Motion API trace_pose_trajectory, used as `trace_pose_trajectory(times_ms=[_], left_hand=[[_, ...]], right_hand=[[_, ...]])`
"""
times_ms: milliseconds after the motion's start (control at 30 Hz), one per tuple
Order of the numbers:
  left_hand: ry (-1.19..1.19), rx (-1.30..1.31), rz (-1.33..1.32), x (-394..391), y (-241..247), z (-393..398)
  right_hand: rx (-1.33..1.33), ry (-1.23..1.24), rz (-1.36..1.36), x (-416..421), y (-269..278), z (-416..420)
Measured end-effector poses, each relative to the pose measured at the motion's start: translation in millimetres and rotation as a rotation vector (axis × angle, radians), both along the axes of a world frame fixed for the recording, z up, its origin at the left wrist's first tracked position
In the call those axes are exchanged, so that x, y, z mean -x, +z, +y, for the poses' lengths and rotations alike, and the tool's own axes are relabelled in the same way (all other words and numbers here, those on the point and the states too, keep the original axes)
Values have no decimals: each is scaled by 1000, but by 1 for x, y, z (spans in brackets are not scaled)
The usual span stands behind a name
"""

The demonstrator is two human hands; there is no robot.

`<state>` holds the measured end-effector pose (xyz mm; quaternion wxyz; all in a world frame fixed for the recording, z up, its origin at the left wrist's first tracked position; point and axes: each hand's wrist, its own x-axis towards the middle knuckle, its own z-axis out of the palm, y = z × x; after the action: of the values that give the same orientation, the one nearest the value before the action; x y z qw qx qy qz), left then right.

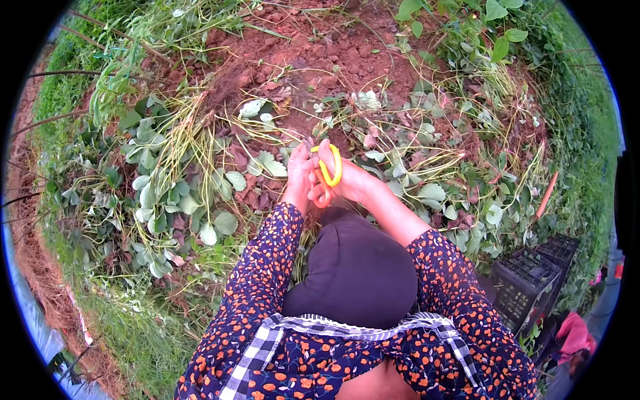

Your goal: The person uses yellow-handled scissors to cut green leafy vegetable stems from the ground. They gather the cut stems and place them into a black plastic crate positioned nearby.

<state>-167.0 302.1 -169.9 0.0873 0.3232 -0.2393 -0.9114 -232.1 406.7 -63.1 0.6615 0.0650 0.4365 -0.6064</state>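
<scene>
My right hand (347,177) grips a pair of scissors with looped handles, one yellow (336,172) and one orange (324,196). The blades point away from me and mostly disappear between my hands. Close against them is my left hand (298,167), its fingers bent at the blade end; whether it pinches a stem is too small to make out. Left of my hands lies a heap of uprooted strawberry plants (175,145), long pale stems and brown roots showing. More leafy plants (425,155) are strewn to the right. My dark-trousered knee (360,265) is just below my hands.
Reddish, crumbly soil (320,55) lies ahead. Black plastic crates (527,282) stand at lower right, near an orange rod (547,195). Beyond them is a person in pink (575,337). Thin dark rods (55,120) jut in from the left, above tall grass (130,310).
</scene>
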Motion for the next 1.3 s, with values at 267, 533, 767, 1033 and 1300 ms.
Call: trace_pose_trajectory(times_ms=[267,533,767,1033,1300], left_hand=[[113,-9,-67,9,-20,-7],[88,683,-170,-23,85,-34],[562,1062,222,-19,282,-57],[-34,470,436,26,351,20],[-516,296,461,64,369,186]], right_hand=[[39,22,320,-20,-16,11],[-191,58,606,-15,78,116],[40,-341,760,-28,99,216],[31,-590,888,-38,154,268],[-193,-1160,1668,-41,184,335]])
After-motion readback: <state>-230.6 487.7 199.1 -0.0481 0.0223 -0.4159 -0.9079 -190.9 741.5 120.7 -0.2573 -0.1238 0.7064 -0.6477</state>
